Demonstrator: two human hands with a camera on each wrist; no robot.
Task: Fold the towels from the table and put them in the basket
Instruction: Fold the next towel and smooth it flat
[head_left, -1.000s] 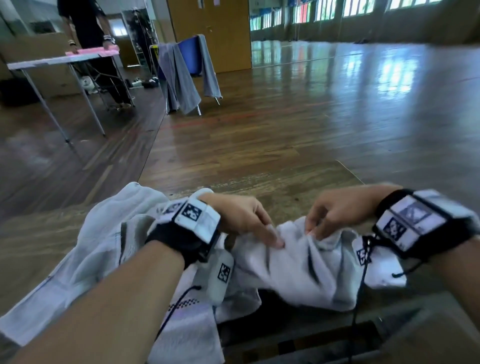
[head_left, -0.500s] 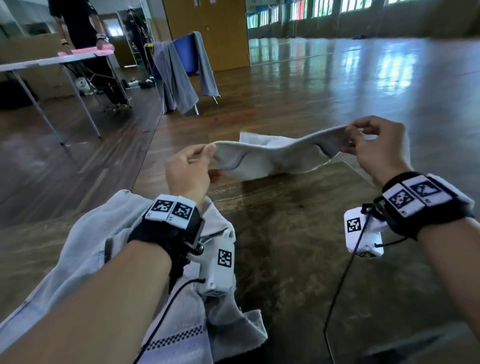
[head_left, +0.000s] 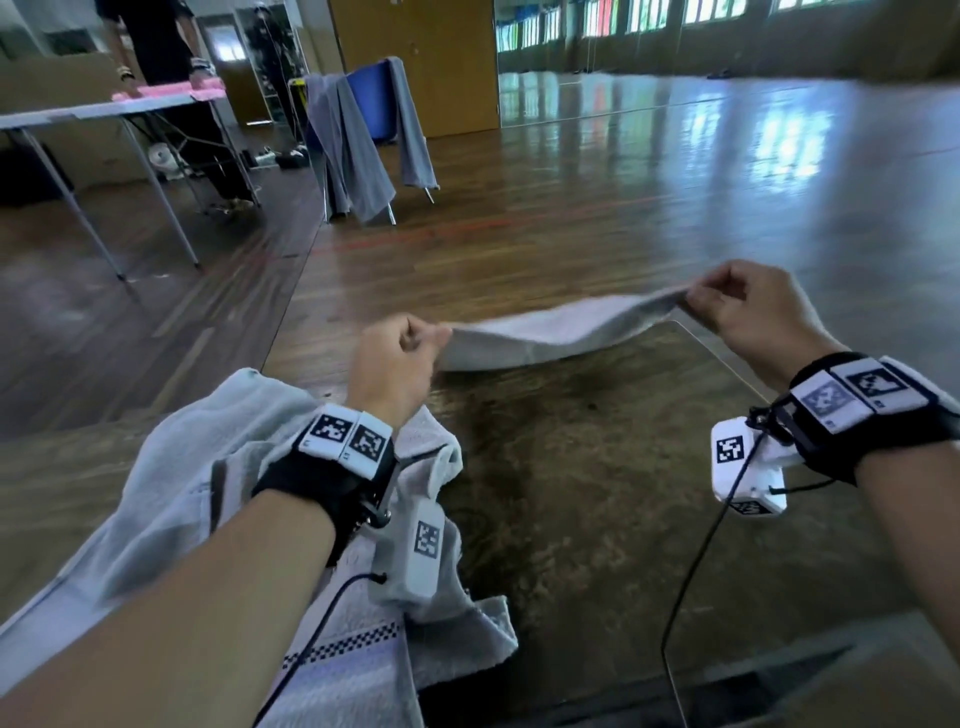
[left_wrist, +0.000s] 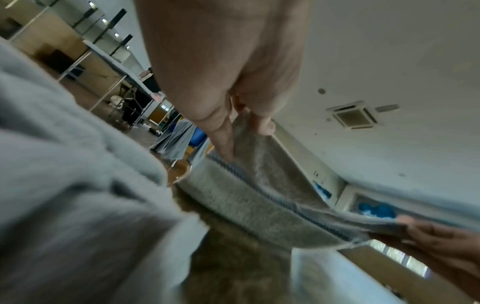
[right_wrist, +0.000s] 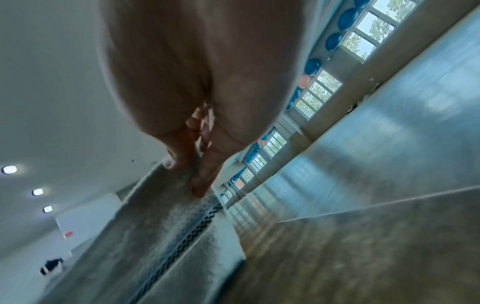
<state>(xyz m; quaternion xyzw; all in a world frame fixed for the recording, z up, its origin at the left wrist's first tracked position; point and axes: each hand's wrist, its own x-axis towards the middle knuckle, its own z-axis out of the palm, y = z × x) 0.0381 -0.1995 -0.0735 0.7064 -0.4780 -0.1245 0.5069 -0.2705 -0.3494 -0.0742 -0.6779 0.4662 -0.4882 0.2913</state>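
A small white towel (head_left: 550, 332) with a dark checkered stripe (left_wrist: 275, 197) hangs stretched above the far part of the brown table (head_left: 597, 493). My left hand (head_left: 410, 343) pinches its left corner. My right hand (head_left: 727, 301) pinches its right corner, a little higher. In the left wrist view my left hand (left_wrist: 244, 139) has thumb and fingers on the towel's edge. The right wrist view shows my right hand (right_wrist: 192, 170) pinching the towel (right_wrist: 161, 226). A second, larger pale towel (head_left: 171, 493) lies crumpled on the table under my left forearm. No basket is in view.
The table's far edge (head_left: 717, 353) lies just beyond my right hand. On the wooden floor beyond stands a blue rack draped with grey cloths (head_left: 358, 135). A person (head_left: 156, 47) stands at another table (head_left: 104, 109) with pink cloth at the far left.
Both hands lifted the small towel from a crumpled heap near me and pulled it out flat by two corners. Over the last half second it was stretched wider and tauter.
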